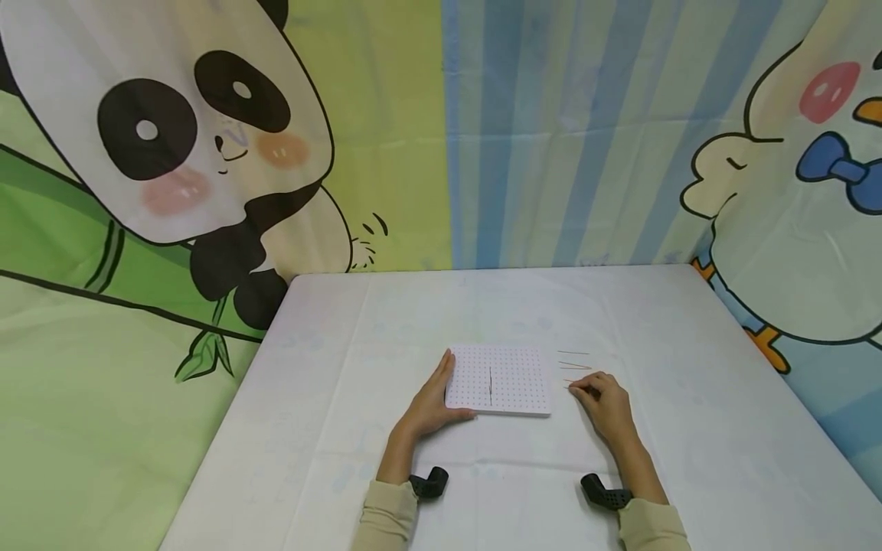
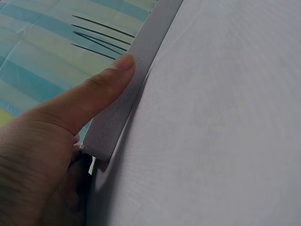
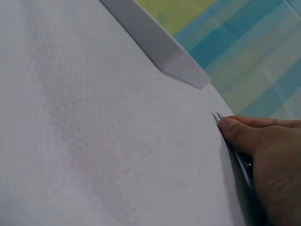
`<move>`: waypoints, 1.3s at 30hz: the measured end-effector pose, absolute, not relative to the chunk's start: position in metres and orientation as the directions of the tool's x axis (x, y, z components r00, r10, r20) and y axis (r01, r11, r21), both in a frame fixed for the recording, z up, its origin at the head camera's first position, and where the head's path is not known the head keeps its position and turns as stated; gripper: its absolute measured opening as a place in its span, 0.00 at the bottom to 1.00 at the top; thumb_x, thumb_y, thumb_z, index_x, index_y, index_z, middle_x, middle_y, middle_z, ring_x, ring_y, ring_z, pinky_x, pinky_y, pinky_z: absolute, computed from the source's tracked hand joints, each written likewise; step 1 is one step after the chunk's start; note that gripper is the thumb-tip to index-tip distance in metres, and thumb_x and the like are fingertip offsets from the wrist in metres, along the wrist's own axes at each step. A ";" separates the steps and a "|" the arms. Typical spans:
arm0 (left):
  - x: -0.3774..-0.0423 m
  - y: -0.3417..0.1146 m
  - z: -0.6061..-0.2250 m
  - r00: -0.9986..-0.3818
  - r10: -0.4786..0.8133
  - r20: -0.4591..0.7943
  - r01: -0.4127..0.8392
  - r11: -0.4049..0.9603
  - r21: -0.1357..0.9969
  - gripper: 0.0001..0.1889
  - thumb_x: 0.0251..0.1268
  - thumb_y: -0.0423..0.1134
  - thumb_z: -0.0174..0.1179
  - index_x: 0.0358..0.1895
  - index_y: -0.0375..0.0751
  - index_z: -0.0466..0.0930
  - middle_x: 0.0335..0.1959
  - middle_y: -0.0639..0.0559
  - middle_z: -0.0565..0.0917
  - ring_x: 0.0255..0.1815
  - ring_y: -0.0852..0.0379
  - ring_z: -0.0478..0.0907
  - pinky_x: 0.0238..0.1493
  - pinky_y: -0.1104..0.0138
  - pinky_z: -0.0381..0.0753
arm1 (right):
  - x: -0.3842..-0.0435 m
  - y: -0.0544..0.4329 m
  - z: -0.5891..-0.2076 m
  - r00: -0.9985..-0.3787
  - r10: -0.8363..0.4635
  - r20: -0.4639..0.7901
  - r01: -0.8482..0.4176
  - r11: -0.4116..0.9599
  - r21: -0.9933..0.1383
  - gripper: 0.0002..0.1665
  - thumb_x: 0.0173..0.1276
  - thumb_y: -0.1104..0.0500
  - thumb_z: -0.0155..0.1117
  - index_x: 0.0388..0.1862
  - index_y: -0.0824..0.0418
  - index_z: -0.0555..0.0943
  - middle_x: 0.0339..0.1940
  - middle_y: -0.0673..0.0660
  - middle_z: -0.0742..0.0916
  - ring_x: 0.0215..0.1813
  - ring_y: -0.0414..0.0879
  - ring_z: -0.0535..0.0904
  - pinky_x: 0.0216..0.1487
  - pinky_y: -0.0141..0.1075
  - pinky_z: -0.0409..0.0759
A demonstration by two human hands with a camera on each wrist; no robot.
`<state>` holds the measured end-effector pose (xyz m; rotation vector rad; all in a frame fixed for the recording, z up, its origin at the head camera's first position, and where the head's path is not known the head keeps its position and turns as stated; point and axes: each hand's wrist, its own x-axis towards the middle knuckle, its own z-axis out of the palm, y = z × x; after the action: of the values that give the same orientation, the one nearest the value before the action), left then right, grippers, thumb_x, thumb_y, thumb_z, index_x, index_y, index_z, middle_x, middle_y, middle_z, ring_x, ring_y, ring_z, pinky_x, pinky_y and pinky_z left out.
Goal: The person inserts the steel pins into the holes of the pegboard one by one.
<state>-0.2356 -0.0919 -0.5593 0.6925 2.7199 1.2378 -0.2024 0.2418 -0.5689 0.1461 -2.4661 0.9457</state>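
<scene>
My left hand [image 1: 430, 402] holds a white pegboard [image 1: 520, 383] at its near left corner, thumb along the front edge and fingers against the left side. Several thin dark needles [image 2: 101, 30] stand up out of the board in the left wrist view; from the head view they overlap into one dark line. Right of the board, thumb and index fingertips of my right hand [image 1: 606, 405] pinch the end of a thin needle [image 1: 566, 388] close over the table. Several needle tips [image 3: 217, 117] poke out past the right thumb in the right wrist view.
More thin needles [image 1: 573, 363] lie sideways on the table [image 1: 496, 497] beyond my right fingers. A black wrist camera [image 1: 430, 484] is strapped to each forearm. A printed cloth backdrop [image 1: 572, 138] hangs behind the table's far edge.
</scene>
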 end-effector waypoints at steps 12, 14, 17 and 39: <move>-0.235 -0.091 -0.562 -0.897 0.430 0.104 0.362 0.578 0.732 0.64 0.37 0.58 0.73 0.73 0.40 0.38 0.75 0.52 0.39 0.73 0.57 0.38 0.69 0.59 0.48 | -0.199 0.242 -0.570 -0.885 0.090 0.457 -0.247 0.741 -0.624 0.03 0.60 0.61 0.66 0.33 0.60 0.82 0.33 0.51 0.82 0.36 0.42 0.72 0.36 0.31 0.70; -0.235 -0.091 -0.560 -0.896 0.429 0.110 0.367 0.579 0.728 0.63 0.38 0.57 0.73 0.73 0.40 0.38 0.75 0.51 0.39 0.73 0.57 0.38 0.69 0.59 0.48 | -0.200 0.241 -0.569 -0.878 0.100 0.469 -0.251 0.738 -0.627 0.03 0.61 0.61 0.65 0.33 0.60 0.82 0.33 0.51 0.82 0.35 0.41 0.71 0.34 0.29 0.69; -0.236 -0.092 -0.559 -0.895 0.431 0.119 0.375 0.579 0.724 0.63 0.38 0.56 0.73 0.73 0.39 0.38 0.75 0.49 0.40 0.73 0.56 0.39 0.69 0.59 0.49 | -0.202 0.239 -0.566 -0.854 0.114 0.507 -0.281 0.721 -0.634 0.03 0.61 0.62 0.64 0.34 0.60 0.82 0.31 0.51 0.82 0.33 0.40 0.71 0.33 0.26 0.68; -0.236 -0.091 -0.560 -0.899 0.423 0.113 0.365 0.582 0.726 0.64 0.37 0.57 0.73 0.73 0.38 0.39 0.75 0.49 0.40 0.73 0.54 0.40 0.68 0.58 0.49 | -0.233 0.169 -0.544 -0.696 0.237 0.678 -0.527 0.473 -0.706 0.05 0.59 0.70 0.63 0.36 0.70 0.80 0.28 0.60 0.84 0.26 0.47 0.81 0.31 0.20 0.76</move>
<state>-0.2364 -0.0914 -0.5599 0.6812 2.7295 1.2269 -0.2329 0.1693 -0.5435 0.2407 -1.9686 1.2902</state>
